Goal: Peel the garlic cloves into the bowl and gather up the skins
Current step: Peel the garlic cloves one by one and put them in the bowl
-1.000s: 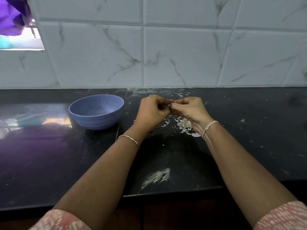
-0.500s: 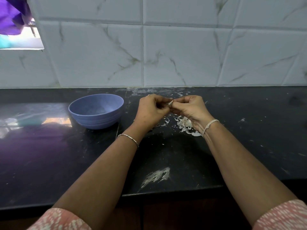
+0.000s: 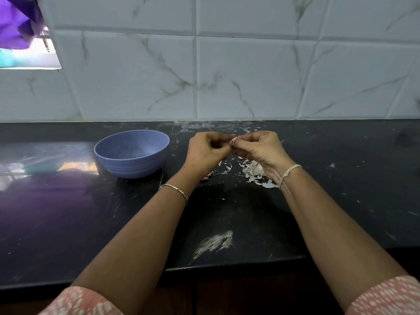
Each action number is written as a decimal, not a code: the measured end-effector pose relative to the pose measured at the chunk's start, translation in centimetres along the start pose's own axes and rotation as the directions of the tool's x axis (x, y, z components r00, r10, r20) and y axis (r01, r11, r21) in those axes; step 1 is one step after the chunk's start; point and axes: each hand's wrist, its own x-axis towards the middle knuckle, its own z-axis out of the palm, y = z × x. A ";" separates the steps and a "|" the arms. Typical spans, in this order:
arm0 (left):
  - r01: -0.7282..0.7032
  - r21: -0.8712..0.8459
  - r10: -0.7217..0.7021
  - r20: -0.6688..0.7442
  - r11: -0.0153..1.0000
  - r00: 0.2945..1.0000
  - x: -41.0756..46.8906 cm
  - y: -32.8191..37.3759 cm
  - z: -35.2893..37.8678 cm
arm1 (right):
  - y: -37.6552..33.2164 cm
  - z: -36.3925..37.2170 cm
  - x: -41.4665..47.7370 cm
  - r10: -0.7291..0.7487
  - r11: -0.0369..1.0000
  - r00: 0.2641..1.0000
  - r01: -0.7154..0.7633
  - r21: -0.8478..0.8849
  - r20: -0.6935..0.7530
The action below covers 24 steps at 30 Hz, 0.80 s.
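A small garlic clove [image 3: 233,141] is pinched between the fingertips of my left hand [image 3: 205,153] and my right hand [image 3: 261,151], held above the dark counter. Only its pale tip shows; the rest is hidden by my fingers. A blue ribbed bowl [image 3: 132,153] stands to the left of my left hand; I cannot see any cloves inside it. A pile of white garlic skins [image 3: 252,170] lies on the counter under my right hand, with a few loose flakes [image 3: 225,169] under the left.
The black stone counter [image 3: 341,178] is speckled with white marks, and a white smear [image 3: 214,243] sits near its front edge. A marble-tiled wall [image 3: 227,76] rises behind. A window opening with purple cloth [image 3: 18,23] is at the top left.
Both hands stay together over the skins, their fingers shifting slightly on the clove. The clove's pale tip now shows a little more between the fingertips.
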 end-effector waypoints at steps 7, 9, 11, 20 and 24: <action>0.132 -0.199 -0.124 0.051 0.971 0.991 0.1 -0.1 0.2 | 0.3 -0.2 0.0 -0.099 0.993 0.995 0.098 -0.069 -0.003; 0.146 -0.213 -0.136 0.061 0.966 0.989 0.0 -0.2 0.2 | 0.7 -0.2 0.3 -0.159 0.970 0.987 0.155 -0.188 -0.005; 0.148 -0.211 -0.137 0.064 0.966 0.988 0.1 -0.3 0.2 | 1.0 -0.1 0.5 -0.210 0.933 0.978 0.196 -0.300 -0.014; 0.135 -0.271 -0.116 0.085 0.953 0.990 -0.1 -0.4 0.1 | 1.1 -0.5 0.9 -0.211 0.937 0.977 0.208 -0.282 0.019; 0.125 -0.282 -0.072 0.193 0.951 0.979 -0.2 -0.3 -0.1 | 1.0 -0.8 0.8 -0.233 0.930 0.972 0.227 -0.288 0.012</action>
